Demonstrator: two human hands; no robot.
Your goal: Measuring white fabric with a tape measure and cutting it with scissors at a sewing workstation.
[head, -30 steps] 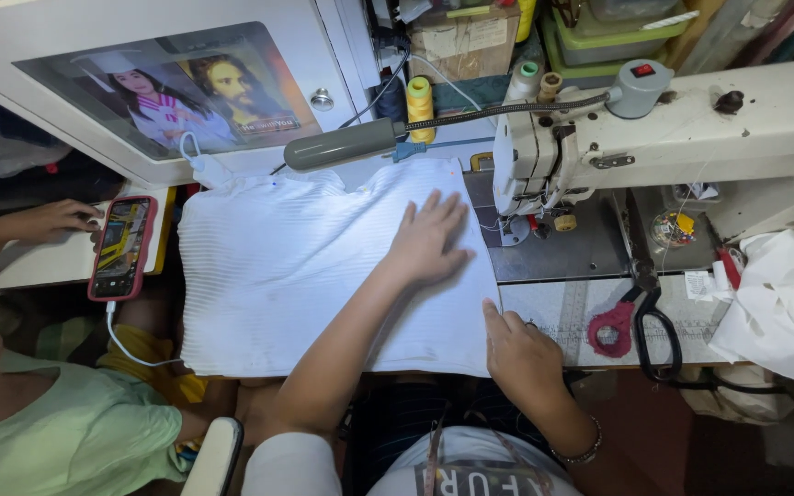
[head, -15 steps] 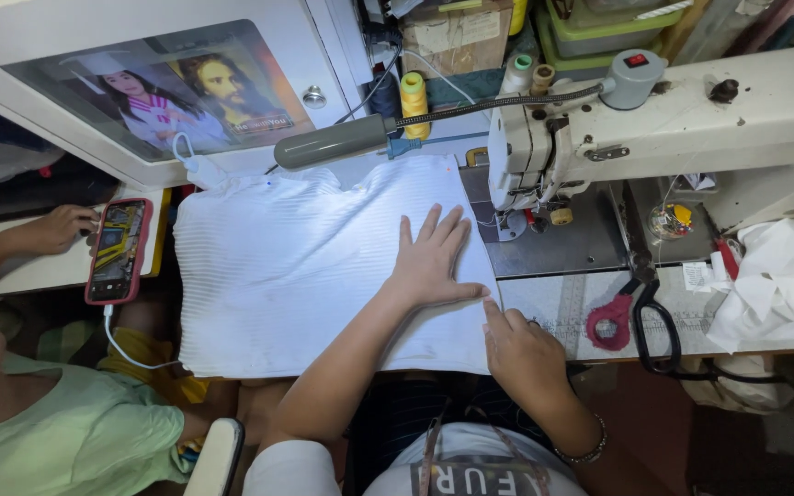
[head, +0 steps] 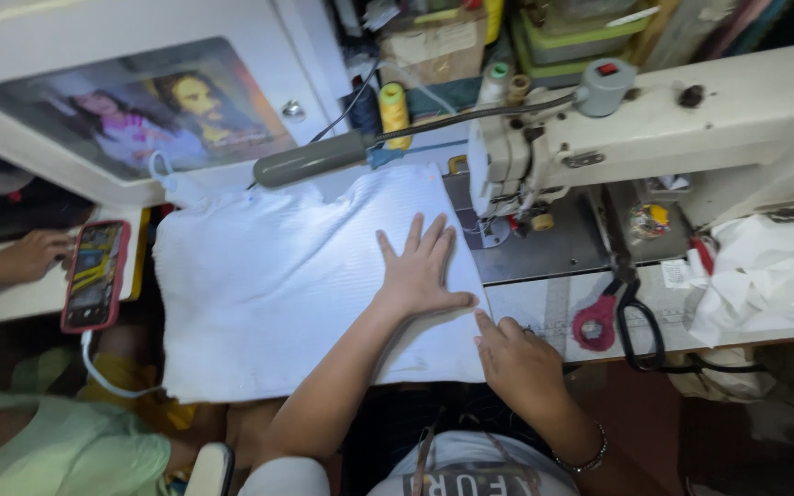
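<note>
Both my hands are on the white cloth [head: 296, 294] left of the machine [head: 599, 138]: left hand [head: 423, 271] spread flat, right hand [head: 515, 354] pinching its near edge, so I judge I'm smoothing, with feeding toward the needle likely next.

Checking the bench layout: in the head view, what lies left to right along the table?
Red phone → white fabric → left hand → right hand → red-handled scissors → heap of white cloth.

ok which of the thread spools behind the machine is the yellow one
The yellow spool, leftmost of the three, just left of the sewing machine head. The green-topped spool and brownish spool stand further right.
</note>
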